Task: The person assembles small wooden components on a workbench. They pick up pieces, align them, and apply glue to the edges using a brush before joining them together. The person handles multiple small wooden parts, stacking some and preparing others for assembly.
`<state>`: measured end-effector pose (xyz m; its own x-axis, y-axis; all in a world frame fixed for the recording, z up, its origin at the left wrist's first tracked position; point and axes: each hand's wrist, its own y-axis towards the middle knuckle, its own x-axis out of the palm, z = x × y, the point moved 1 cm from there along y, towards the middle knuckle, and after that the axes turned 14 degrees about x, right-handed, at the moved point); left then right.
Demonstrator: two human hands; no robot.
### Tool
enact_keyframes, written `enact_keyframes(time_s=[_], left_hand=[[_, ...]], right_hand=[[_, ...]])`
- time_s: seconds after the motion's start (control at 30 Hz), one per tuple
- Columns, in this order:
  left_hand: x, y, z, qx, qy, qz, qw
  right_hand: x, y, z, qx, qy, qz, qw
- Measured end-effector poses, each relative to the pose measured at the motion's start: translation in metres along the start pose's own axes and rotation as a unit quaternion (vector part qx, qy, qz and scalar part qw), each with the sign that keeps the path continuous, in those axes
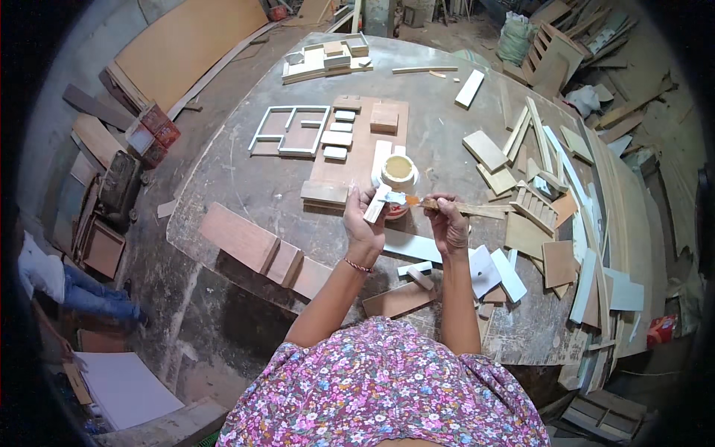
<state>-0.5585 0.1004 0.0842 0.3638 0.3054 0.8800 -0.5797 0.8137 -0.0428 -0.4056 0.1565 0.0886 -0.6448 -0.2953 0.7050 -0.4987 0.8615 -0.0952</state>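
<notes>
My left hand (364, 220) grips a small pale wooden block (375, 211) by its sides. White paste covers the block's upper end. In my right hand (449, 225) is a small brush (430, 203), its handle brown and its part near the tip orange. The white-smeared tip of the brush touches or nearly touches the coated end of the block. Just beyond both hands stands an open white tub (398, 170) with yellowish stuff inside. My fingers partly hide the block.
Beyond lies a brown board (342, 171) carrying several small white-edged blocks, beside a white divided frame (289, 131). Reddish-brown boxes (240, 237) line the near left. Offcuts (530, 231) crowd the table's right side. A person in jeans (97, 292) is at the far left.
</notes>
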Motion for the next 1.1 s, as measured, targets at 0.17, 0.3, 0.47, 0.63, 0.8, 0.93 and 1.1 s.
enact_keyframes(time_s=[0.17, 0.3, 0.47, 0.63, 0.8, 0.93, 1.1], left_hand=[[-0.005, 0.001, -0.003, -0.016, -0.009, -0.015, 1.000], [-0.005, 0.001, -0.003, -0.029, -0.019, 0.017, 0.999], [0.014, -0.005, 0.004, -0.011, 0.019, 0.035, 0.999], [-0.004, 0.001, 0.000, -0.032, -0.025, 0.008, 0.999], [0.001, 0.001, -0.003, -0.028, -0.010, 0.052, 0.998], [-0.006, 0.003, -0.004, -0.023, -0.007, 0.039, 0.999], [-0.012, 0.008, -0.005, -0.027, -0.008, 0.053, 0.998]], right_hand=[[-0.007, 0.002, -0.001, -0.037, 0.011, 0.027, 0.999], [-0.008, -0.001, -0.002, -0.031, 0.014, 0.011, 0.999], [0.014, -0.008, -0.006, -0.013, -0.039, -0.054, 0.998], [-0.001, 0.002, -0.005, -0.030, -0.024, 0.032, 0.999], [-0.003, -0.001, -0.007, -0.034, -0.013, 0.008, 0.999], [0.003, 0.000, -0.017, -0.038, -0.043, 0.033, 0.998], [0.009, 0.016, -0.043, -0.104, -0.149, 0.124, 0.975]])
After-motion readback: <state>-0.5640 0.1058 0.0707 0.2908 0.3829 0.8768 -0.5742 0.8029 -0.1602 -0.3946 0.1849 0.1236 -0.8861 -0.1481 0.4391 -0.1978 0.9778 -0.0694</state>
